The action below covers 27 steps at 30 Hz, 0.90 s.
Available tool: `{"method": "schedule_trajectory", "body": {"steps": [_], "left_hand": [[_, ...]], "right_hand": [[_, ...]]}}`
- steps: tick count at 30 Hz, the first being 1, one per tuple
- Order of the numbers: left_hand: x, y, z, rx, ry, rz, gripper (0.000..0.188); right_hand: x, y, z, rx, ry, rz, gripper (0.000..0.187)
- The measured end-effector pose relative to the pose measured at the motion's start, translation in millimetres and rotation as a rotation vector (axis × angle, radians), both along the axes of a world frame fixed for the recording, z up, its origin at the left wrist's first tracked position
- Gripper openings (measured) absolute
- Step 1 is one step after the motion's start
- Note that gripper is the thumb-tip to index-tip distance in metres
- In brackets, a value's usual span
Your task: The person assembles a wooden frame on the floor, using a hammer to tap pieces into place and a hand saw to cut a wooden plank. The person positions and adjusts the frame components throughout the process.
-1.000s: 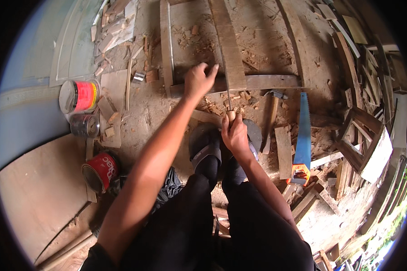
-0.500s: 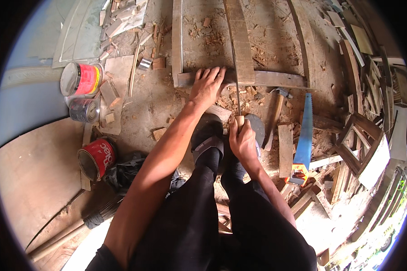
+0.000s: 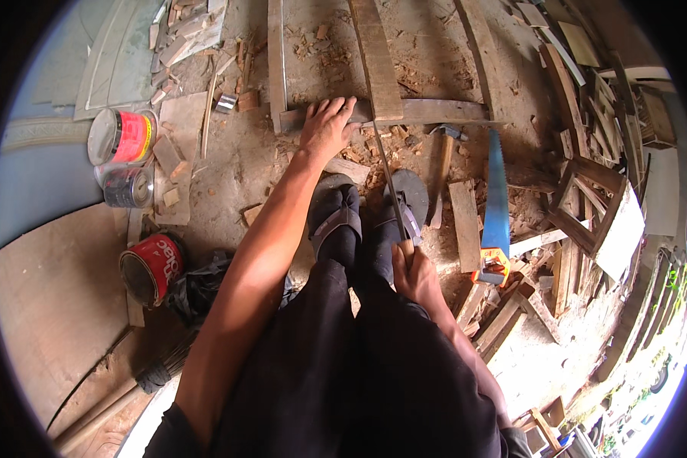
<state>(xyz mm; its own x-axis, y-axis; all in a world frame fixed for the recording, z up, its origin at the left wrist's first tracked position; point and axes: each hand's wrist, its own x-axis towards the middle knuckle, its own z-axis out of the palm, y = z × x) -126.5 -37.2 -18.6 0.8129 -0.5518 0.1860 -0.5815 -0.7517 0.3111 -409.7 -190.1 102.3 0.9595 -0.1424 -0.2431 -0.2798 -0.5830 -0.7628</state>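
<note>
In the head view, my left hand (image 3: 327, 128) rests palm-down on the crosspiece (image 3: 443, 111), grasping nothing I can make out, while my right hand (image 3: 417, 275) clenches the thin-bladed tool (image 3: 386, 164), blade reaching toward that wood. I count three long planks (image 3: 378, 69), one hammer (image 3: 441, 172), one blue saw (image 3: 498, 191) and three cans (image 3: 154, 267), the red one lettered.

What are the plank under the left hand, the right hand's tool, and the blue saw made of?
Plank: wood, seemingly unpainted, given its dull, patchy brown.
Tool: long thin part probably metal, dark and narrow; handle looks like bare wood, pale brown.
Blue saw: blade probably coated metal, smooth and flat; bright orange handle perhaps plastic.
</note>
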Motion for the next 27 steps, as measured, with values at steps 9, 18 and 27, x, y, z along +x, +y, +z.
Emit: {"method": "schedule_trajectory", "body": {"steps": [9,18,27], "left_hand": [[0,1,7,-0.1,0.094,-0.006,0.062],[-67,24,17,-0.206,0.2,0.003,0.063],[-97,20,47,-0.351,0.231,-0.035,0.046]], "right_hand": [[-81,-50,48,-0.105,0.187,-0.453,0.03],[34,-145,-48,-0.503,0.076,-0.605,0.046],[84,-249,-78,-0.748,0.052,-0.533,0.047]]}}
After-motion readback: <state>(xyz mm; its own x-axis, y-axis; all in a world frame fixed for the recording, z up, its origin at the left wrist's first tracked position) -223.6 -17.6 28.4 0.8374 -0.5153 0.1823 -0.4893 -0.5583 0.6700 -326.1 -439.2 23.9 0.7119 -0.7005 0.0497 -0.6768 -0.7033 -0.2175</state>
